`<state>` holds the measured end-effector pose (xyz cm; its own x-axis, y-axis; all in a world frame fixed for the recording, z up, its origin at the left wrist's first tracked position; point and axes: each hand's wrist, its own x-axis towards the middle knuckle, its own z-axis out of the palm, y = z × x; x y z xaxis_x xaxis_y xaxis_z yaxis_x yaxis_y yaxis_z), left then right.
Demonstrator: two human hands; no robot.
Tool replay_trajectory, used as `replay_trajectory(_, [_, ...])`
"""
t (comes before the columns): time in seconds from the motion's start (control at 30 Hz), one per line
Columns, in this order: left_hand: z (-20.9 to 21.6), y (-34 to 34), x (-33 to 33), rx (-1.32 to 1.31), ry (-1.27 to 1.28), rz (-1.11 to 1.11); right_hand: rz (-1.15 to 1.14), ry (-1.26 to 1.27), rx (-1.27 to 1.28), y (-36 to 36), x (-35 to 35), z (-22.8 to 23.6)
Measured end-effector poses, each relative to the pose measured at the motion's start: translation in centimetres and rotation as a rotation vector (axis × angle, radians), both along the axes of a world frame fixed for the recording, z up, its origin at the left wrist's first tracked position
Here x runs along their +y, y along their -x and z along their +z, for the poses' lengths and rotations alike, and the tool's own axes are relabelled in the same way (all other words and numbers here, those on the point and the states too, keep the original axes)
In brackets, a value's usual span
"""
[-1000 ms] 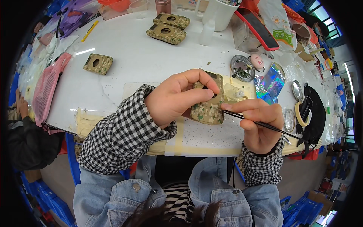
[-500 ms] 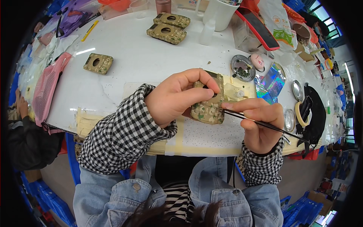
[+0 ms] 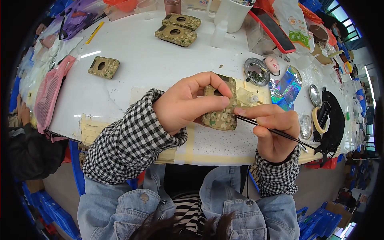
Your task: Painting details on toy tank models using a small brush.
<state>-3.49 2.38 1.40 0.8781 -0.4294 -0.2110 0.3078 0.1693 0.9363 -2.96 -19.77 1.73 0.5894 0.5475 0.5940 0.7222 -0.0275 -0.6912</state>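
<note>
1. The camouflage hull (image 3: 221,119), a small toy-tank-like body with a round hole in its top, is in the left hand (image 3: 180,102), over the near part of the counter (image 3: 140,60).
2. The left hand's fingers are clamped on the hull, with the thumb and forefinger across its upper face near the hole.
3. The right hand (image 3: 279,130) has its fingers closed around thin black tweezers (image 3: 276,131). Their tips point left at the hull's right side and appear to touch it, though they are too small to be sure.
4. Beyond the hull, to the right, are a round dish (image 3: 246,66) with dark green bits in it, a pink rounded object (image 3: 271,64) beside it and a shiny holographic sheet (image 3: 290,86).
5. To the left, a similar hull (image 3: 111,71) lies alone; two more hulls (image 3: 172,37) lie touching each other farther back.
6. Along the far side are a white mug (image 3: 231,19) and a red-edged phone (image 3: 272,30); a pink mesh bag (image 3: 54,96) lies at the left edge.
</note>
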Motion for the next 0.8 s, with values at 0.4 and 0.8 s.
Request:
replay_trajectory(0.4, [-0.17, 0.03, -0.05, -0.019, 0.062, -0.013, -0.038, -0.128, 0.015, -0.11, 0.46, -0.61])
replay_trajectory(0.8, [-0.22, -0.01, -0.11, -0.016, 0.063, -0.013, -0.043, -0.147, 0.015, -0.13, 0.58, -0.54])
